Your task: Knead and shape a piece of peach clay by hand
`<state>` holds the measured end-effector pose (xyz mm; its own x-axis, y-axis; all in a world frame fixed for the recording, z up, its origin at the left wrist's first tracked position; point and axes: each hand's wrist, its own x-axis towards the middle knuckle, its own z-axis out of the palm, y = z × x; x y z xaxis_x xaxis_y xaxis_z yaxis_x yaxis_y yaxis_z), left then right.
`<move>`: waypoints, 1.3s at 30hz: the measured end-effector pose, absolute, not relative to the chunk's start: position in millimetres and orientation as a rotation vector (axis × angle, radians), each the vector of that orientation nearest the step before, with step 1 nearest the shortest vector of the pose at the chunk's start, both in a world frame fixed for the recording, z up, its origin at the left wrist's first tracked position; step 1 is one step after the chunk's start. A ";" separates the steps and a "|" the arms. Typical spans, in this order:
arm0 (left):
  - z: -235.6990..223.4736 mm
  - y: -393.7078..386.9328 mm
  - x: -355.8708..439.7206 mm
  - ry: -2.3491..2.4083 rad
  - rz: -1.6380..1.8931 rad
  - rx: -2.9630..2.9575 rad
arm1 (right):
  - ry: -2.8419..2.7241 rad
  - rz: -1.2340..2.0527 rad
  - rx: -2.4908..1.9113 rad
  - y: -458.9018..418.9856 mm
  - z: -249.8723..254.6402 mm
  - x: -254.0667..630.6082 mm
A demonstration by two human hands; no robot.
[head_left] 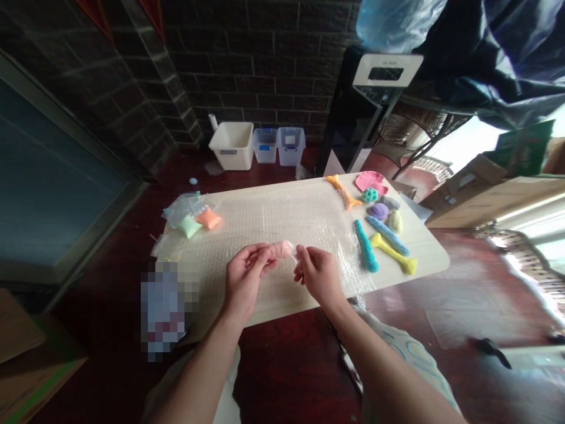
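Observation:
Over the middle of the table, a small clear plastic packet with something pale pink in it (281,249) is held between both hands. My left hand (248,270) grips its left part between thumb and fingers. At the packet's right end, the thumb and fingers of my right hand (316,270) pinch the clear plastic edge. Bubble wrap (291,215) lies spread on the table beneath. To the left are an orange packet (209,218) and a pale green packet (189,226), beside crumpled clear bags (188,205).
On the table's (426,250) right side lie soft clay-like shapes: a teal strip (365,246), a yellow bone shape (394,254), a blue strip (388,235), a purple lump (378,211) and a pink flat piece (369,180). Plastic bins (233,147) and a water dispenser (353,112) stand behind.

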<state>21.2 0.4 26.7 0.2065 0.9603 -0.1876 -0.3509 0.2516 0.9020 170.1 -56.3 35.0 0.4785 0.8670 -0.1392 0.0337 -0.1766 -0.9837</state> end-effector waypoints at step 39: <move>36.3 -8.4 28.2 0.738 0.774 0.799 | -0.233 1.553 -0.848 -59.2 53.7 179.3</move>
<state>28.2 -8.4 36.3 0.5083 0.8172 -0.2715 -0.3099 0.4678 0.8277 179.3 -59.2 53.7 0.0615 0.9256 -0.3735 -0.7752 -0.1914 -0.6020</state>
